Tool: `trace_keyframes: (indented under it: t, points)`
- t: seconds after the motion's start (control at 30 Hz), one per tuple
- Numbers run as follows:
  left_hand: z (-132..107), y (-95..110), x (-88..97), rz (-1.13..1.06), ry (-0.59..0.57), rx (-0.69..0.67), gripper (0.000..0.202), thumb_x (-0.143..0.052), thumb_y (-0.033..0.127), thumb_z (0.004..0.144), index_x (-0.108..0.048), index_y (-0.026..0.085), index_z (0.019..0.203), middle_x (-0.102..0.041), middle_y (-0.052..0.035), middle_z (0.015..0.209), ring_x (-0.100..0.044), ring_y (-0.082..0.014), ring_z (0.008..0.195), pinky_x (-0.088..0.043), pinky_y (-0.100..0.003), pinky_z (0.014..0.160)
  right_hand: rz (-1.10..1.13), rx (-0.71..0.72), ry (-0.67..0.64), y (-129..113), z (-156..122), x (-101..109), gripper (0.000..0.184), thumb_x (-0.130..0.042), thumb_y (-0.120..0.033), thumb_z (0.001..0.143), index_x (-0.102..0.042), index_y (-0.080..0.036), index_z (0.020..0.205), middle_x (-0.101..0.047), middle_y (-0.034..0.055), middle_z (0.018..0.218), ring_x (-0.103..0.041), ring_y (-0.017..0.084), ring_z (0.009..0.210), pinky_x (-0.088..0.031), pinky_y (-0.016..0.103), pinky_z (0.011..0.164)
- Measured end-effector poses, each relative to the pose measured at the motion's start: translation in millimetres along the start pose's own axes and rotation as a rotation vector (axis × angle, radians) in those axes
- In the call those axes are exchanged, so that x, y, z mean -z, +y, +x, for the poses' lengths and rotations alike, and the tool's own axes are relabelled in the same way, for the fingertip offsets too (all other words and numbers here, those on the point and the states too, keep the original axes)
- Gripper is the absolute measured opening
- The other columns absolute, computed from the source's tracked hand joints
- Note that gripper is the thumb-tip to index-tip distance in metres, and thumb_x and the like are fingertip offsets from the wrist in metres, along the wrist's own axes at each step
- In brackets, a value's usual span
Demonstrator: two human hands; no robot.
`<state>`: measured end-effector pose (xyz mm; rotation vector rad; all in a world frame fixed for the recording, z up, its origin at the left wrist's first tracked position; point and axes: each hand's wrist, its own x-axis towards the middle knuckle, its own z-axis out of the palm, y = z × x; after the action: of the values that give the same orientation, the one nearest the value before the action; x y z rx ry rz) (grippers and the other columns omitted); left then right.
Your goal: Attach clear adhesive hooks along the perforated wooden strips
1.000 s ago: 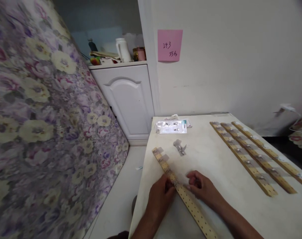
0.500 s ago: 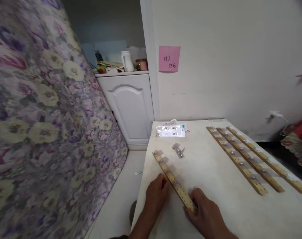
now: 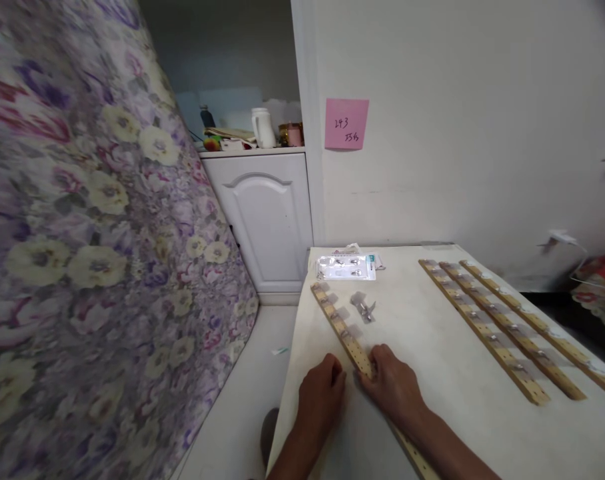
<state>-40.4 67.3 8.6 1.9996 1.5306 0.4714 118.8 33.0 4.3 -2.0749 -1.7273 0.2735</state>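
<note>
A long wooden strip with rows of holes (image 3: 340, 327) lies slantwise on the white table (image 3: 432, 360), with small clear-taped metal pieces on its far end. My right hand (image 3: 390, 387) rests on top of the strip, fingers curled down over it. My left hand (image 3: 320, 400) lies on the table just left of the strip, fingers bent, holding nothing I can see. A small loose metal clip in clear wrap (image 3: 363, 308) lies right of the strip's far end.
Three more wooden strips (image 3: 502, 333) with taped pieces lie side by side at the right. A clear blister pack (image 3: 345, 267) sits at the table's far edge. A flowered mattress (image 3: 92, 253) leans at the left, a white cabinet (image 3: 267, 213) behind, a pink note (image 3: 346, 124) on the wall.
The strip has slid away from me, towards the far edge. My right hand moved from its near end onto its middle, and my left hand came off its side.
</note>
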Motion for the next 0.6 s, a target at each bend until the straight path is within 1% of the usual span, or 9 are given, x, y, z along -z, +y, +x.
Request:
trace_keyframes:
  t: [0.1, 0.23, 0.4, 0.5, 0.6]
  points:
    - [0.0, 0.9, -0.5, 0.034, -0.012, 0.005, 0.006, -0.049, 0.025, 0.080, -0.049, 0.023, 0.075, -0.061, 0.0040, 0.071, -0.054, -0.0128, 0.067, -0.028, -0.022, 0.058, -0.003, -0.003, 0.004, -3.7, 9.5, -8.3, 0.016, -0.055, -0.035, 0.078, -0.051, -0.020, 0.082, -0.058, 0.0023, 0.084, -0.060, 0.017, 0.067, -0.026, 0.026, 0.054]
    - [1.9, 2.1, -1.3, 0.054, -0.014, 0.010, 0.007, -0.048, 0.027, 0.081, -0.050, 0.022, 0.076, -0.063, 0.0027, 0.074, -0.055, -0.0133, 0.069, -0.028, -0.022, 0.059, 0.007, -0.001, 0.003, -6.8, 13.3, -17.4, 0.016, -0.056, -0.035, 0.078, -0.051, -0.020, 0.083, -0.059, 0.0023, 0.085, -0.060, 0.017, 0.068, -0.025, 0.026, 0.054]
    - [5.0, 1.2, -2.5, 0.051, -0.021, 0.011, 0.009, -0.048, 0.029, 0.082, -0.050, 0.022, 0.075, -0.063, 0.0027, 0.073, -0.056, -0.0136, 0.069, -0.028, -0.022, 0.059, 0.081, -0.011, -0.016, -6.1, 8.9, -17.3, 0.019, -0.059, -0.036, 0.076, -0.053, -0.020, 0.084, -0.060, 0.0035, 0.088, -0.061, 0.018, 0.069, -0.029, 0.025, 0.055]
    - [6.5, -0.4, -2.6, 0.052, -0.013, 0.019, 0.008, -0.047, 0.027, 0.082, -0.050, 0.023, 0.076, -0.063, 0.0031, 0.073, -0.056, -0.0133, 0.069, -0.028, -0.022, 0.059, 0.241, 0.002, -0.027, 5.3, 9.1, -15.2, 0.019, -0.057, -0.037, 0.078, -0.054, -0.021, 0.087, -0.062, 0.0016, 0.082, -0.060, 0.017, 0.068, -0.034, 0.025, 0.058]
    - [8.5, -0.6, -1.1, 0.037, -0.013, 0.016, 0.009, -0.047, 0.026, 0.082, -0.050, 0.022, 0.074, -0.062, 0.0034, 0.071, -0.056, -0.0130, 0.068, -0.029, -0.022, 0.059, 0.425, 0.019, -0.008, 26.6, 22.4, -14.5, 0.017, -0.050, -0.038, 0.082, -0.056, -0.021, 0.083, -0.059, -0.0009, 0.069, -0.057, 0.016, 0.063, -0.039, 0.026, 0.059]
